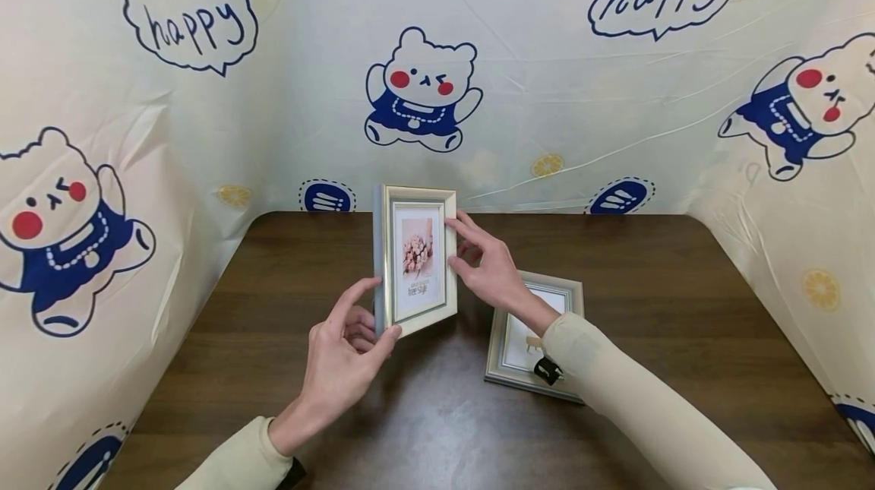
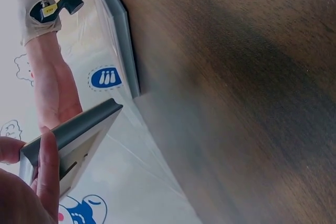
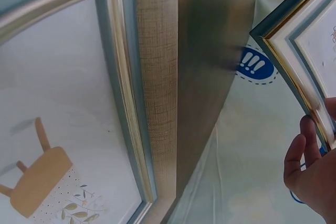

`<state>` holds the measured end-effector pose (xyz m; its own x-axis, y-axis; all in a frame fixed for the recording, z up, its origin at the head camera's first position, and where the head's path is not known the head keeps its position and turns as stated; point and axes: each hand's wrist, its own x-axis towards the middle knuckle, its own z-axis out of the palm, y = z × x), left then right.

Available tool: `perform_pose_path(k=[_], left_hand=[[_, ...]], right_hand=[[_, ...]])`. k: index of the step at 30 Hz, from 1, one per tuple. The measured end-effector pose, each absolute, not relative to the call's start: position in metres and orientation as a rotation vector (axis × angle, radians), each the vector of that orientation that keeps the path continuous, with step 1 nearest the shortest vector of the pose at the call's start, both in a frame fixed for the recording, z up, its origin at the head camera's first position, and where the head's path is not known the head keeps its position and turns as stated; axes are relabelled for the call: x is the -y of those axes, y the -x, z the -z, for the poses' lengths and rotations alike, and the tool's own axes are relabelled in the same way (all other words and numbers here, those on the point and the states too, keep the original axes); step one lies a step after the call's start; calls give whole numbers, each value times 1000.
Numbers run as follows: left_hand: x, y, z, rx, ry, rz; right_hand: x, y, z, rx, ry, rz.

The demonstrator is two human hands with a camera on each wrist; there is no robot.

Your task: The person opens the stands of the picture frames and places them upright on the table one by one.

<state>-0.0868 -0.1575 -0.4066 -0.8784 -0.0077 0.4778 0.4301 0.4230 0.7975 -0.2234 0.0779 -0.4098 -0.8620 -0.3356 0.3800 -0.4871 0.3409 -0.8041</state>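
Observation:
A small silver-gold picture frame [image 1: 418, 262] with a pink bouquet print is held up above the table, tilted with its front toward me. My left hand [image 1: 342, 365] grips its lower left corner, thumb on the front edge and fingers along the side. At the right edge, my right hand [image 1: 488, 262] pinches the border between thumb and fingers. In the left wrist view the held frame [image 2: 79, 137] shows its dark grey side and back. A larger picture frame [image 1: 499, 357] lies on the table under my right forearm, which hides part of its chair print.
The dark wooden table [image 1: 307, 247] has rounded far corners. Behind it and on both sides hangs a pale curtain [image 1: 519, 95] printed with bears and "happy" bubbles. A small black device [image 1: 548, 370] sits at the right sleeve.

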Motion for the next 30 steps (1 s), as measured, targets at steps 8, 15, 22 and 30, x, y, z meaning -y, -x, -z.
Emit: perform_pose_path(k=[8,15,22,30], left_hand=[[157,84,409,2197,401,1434],[155,82,412,2131,440,1403],[152,83,412,2097,468,1389],[152,85,415,2086,454,1373]], right_hand=[[-78,224,407,2401,-725,-1466],[-74,218,393,2194,-662,-1317],[-68,211,373,2065,-661,-1307],[-54,194,347,2072,-730,-1374]])
